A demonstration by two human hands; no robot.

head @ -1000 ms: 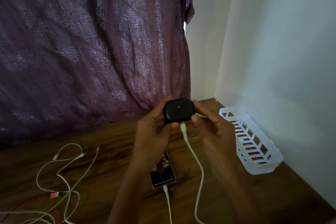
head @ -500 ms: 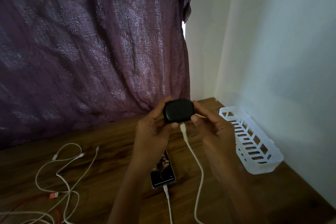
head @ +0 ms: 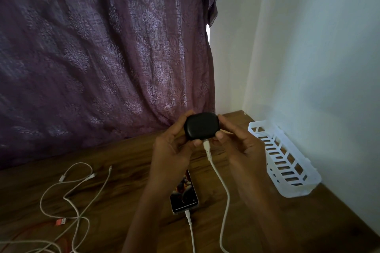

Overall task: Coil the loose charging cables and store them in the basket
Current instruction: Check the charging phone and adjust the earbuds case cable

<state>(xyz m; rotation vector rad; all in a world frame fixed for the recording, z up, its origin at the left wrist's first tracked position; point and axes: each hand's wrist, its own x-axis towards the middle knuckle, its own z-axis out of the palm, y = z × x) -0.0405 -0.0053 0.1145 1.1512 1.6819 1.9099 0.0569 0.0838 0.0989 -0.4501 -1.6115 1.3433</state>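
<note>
Head view: a smooth, rounded black case [head: 201, 126] is gripped between the left hand [head: 172, 150] and right hand [head: 240, 146], fingers curled round its ends, above a grained wooden table [head: 127, 160]. A thick white cable [head: 227, 199] hangs from its underside. Thin loose cables [head: 70, 197] sprawl tangled at far left; the slotted white plastic basket [head: 292, 190] sits against the right wall

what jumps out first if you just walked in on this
A small black case is held up at centre between the left hand and right hand, a white cable plugged into its underside. At left, loose white cables sprawl on the table; a white basket sits against the right wall.
</note>
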